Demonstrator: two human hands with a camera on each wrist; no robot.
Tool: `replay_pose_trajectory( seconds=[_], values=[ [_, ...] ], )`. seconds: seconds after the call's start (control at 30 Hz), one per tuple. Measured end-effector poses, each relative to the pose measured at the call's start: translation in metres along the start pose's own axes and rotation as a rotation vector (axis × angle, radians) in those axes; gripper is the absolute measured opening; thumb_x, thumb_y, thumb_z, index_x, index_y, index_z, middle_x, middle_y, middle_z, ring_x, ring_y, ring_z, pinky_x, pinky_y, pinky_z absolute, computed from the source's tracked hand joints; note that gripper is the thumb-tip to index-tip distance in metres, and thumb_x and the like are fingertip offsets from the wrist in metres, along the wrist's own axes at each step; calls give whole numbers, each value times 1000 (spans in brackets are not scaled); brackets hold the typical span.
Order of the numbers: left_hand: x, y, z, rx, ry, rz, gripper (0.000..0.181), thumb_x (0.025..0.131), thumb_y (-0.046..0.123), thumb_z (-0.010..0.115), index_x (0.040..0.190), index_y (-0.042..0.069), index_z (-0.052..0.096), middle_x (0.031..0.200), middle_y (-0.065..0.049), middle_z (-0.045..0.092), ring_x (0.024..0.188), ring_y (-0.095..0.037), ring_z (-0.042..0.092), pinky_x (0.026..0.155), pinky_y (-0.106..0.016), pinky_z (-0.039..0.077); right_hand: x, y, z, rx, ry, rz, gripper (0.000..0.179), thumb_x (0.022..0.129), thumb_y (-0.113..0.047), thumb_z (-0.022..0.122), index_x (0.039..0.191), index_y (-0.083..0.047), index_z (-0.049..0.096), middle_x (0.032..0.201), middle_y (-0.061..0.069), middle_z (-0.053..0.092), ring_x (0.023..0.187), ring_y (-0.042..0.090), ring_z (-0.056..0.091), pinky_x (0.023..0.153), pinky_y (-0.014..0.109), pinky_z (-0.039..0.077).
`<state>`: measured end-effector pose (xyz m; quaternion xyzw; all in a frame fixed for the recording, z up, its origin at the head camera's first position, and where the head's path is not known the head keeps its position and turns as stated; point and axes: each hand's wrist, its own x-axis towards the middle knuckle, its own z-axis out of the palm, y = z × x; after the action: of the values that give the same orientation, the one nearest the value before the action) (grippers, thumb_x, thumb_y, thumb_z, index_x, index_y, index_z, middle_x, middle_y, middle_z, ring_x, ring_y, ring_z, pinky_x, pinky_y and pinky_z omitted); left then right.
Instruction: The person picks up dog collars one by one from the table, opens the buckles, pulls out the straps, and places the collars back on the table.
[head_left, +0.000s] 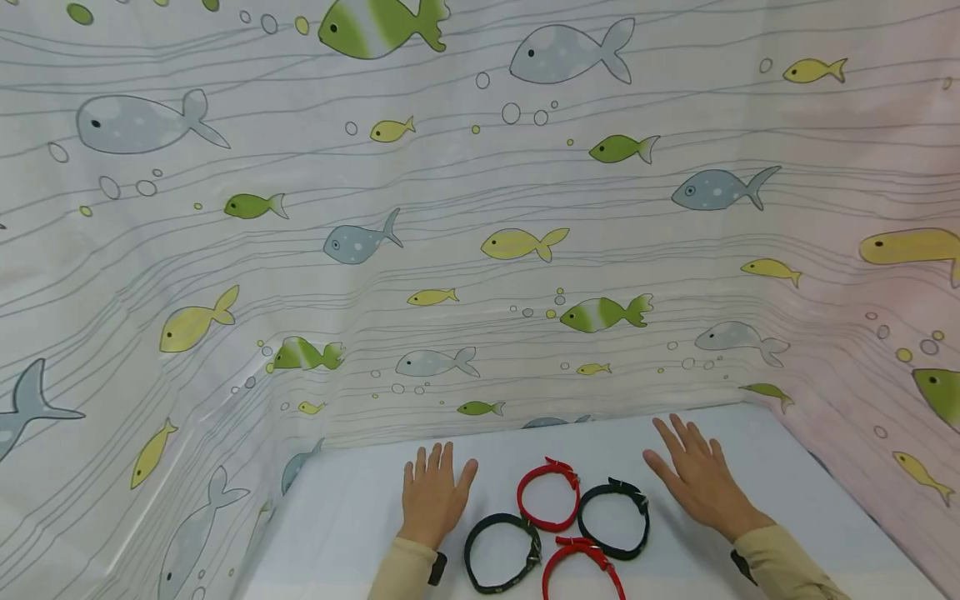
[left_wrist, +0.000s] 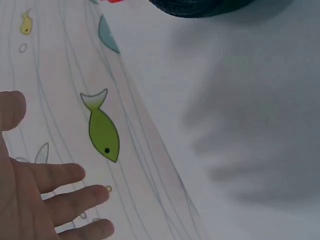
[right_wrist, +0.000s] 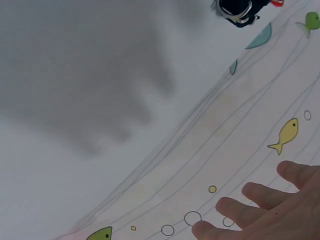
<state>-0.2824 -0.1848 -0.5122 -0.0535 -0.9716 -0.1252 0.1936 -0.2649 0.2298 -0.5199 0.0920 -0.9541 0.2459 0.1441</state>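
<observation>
Several buckled collars, each closed into a loop, lie together on the white table between my hands. A red collar is at the back, with a dark collar to its right. Another dark collar lies nearer on the left, and a second red collar in front is cut off by the frame edge. My left hand is held with fingers spread, left of the loops. On the right side my right hand also has its fingers spread. Neither hand holds anything; both cast shadows on the table in the wrist views.
A white table carries the collars. Behind it and along both sides hangs a pale curtain printed with fish and wavy lines. Sleeves and dark wrist straps show at both forearms.
</observation>
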Motion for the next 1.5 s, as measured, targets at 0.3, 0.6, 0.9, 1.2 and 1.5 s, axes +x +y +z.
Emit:
replay_pose_trajectory(
  seconds=[0.3, 0.6, 0.9, 1.2, 1.5],
  values=[
    [15, 38, 22, -6, -145, 129, 39, 95, 34, 68, 116, 1, 72, 111, -18, 71, 99, -37, 69, 81, -52, 56, 1, -5, 4, 6, -6, -5, 70, 106, -51, 44, 155, -1, 37, 158, 33, 27, 143, 59, 18, 107, 77, 11],
    [19, 68, 41, 92, -235, 164, 39, 94, 42, 68, 101, 4, 75, 92, -12, 70, 83, -31, 67, 74, -47, 56, -5, -11, 18, -11, -49, 12, 74, 104, -58, 43, 153, -3, 40, 157, 31, 31, 142, 58, 22, 107, 77, 12],
    [19, 74, 52, 79, -180, 272, 13, 85, 18, 80, 76, 9, 75, 69, -3, 58, 65, -18, 56, 60, -31, 51, -5, -20, 19, 47, -55, -4, 72, 105, -55, 43, 155, -5, 38, 159, 29, 29, 145, 56, 18, 108, 76, 9],
    [26, 70, 52, -265, -236, 133, 4, 88, 6, 75, 89, 2, 76, 77, -5, 69, 69, -18, 60, 62, -31, 52, 0, -27, 15, 66, -51, -16, 72, 105, -56, 44, 155, -4, 37, 159, 29, 29, 145, 55, 19, 109, 76, 10],
    [22, 69, 37, -382, -172, 80, 8, 91, 7, 73, 100, 5, 74, 83, -2, 72, 75, -16, 63, 63, -28, 51, 2, -36, 13, 135, -69, -31, 73, 104, -57, 46, 153, -3, 40, 154, 26, 40, 141, 53, 31, 109, 72, 23]
  ],
)
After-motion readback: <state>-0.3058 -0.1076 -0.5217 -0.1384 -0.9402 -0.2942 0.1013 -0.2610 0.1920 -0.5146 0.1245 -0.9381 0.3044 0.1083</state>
